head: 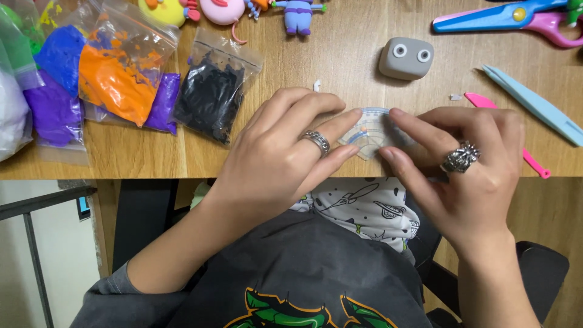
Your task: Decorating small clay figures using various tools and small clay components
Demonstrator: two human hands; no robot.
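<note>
Both hands rest on a small clear plastic bag (371,132) lying flat near the front edge of the wooden table (340,67). My left hand (285,149), with a ring on one finger, presses its fingertips on the bag's left side. My right hand (452,164), wearing a large ring, presses the bag's right side. The bag has blue and red markings. A grey clay block with two round eyes (406,58) sits just beyond the hands.
Bags of clay lie at the left: black (212,91), orange (118,70), purple (51,112) and blue (61,51). Small clay figures (297,15) stand at the back. Blue-pink scissors (516,17), a light blue tool (534,103) and a pink tool (534,159) lie right.
</note>
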